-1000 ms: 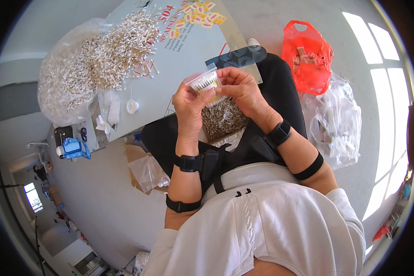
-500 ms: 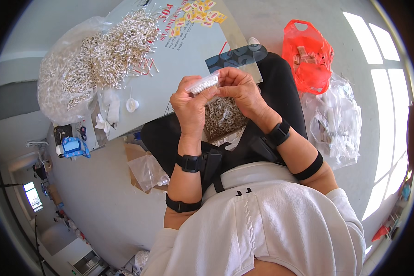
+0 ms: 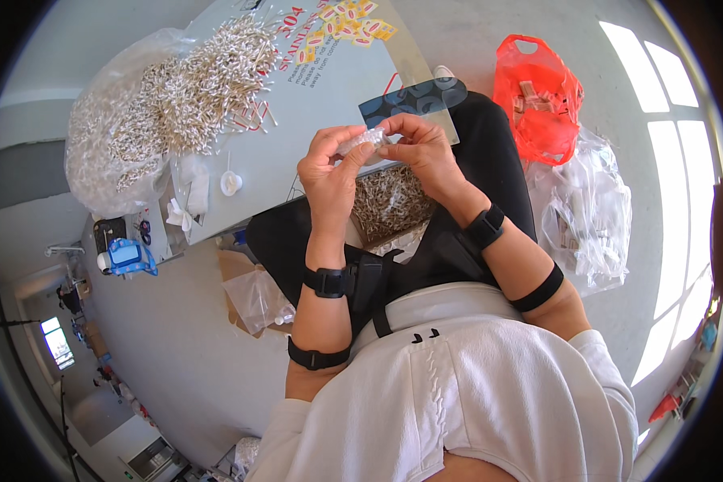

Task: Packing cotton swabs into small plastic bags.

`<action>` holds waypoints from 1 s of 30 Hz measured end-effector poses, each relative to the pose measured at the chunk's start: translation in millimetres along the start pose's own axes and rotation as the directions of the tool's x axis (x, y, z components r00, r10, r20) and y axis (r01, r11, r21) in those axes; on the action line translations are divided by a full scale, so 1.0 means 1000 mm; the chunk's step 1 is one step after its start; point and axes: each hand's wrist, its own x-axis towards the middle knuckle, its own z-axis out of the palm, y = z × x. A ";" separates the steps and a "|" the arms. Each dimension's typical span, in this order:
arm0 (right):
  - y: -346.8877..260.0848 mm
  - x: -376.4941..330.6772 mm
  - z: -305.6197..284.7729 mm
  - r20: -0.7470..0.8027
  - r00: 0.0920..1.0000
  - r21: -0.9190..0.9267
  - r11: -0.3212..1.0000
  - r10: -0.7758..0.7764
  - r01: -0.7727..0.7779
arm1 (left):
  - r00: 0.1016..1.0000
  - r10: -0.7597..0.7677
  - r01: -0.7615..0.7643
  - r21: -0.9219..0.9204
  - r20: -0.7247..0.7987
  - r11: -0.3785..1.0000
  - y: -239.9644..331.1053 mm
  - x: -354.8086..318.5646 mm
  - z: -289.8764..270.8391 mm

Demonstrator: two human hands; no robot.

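A small clear plastic bag of cotton swabs (image 3: 365,141) is held up above my lap. My left hand (image 3: 332,167) pinches its left side between thumb and fingers. At its right end, my right hand (image 3: 427,156) has thumb and forefinger closed on the plastic. White swab tips show through the bag, and the fingers cover part of it. Just below the hands, a box of loose cotton swabs (image 3: 392,199) rests between my legs.
A big heap of cotton swabs (image 3: 209,88) spills from a clear bag (image 3: 88,153) on the table (image 3: 257,173). Small yellow-and-white labels (image 3: 349,24) lie at its far side. On the floor to the right are a red plastic bag (image 3: 554,136) and clear bags (image 3: 590,217).
The swab bag has tilted and turned in my hands, and its upper edge looks folded down. Both hands have shifted slightly, uncovering more of the box below.
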 end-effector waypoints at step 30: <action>0.036 0.007 -0.006 -0.122 0.992 -0.278 0.961 -0.029 -0.006 | 0.947 -0.321 0.269 -0.510 -0.014 0.817 -0.077 -0.010 0.016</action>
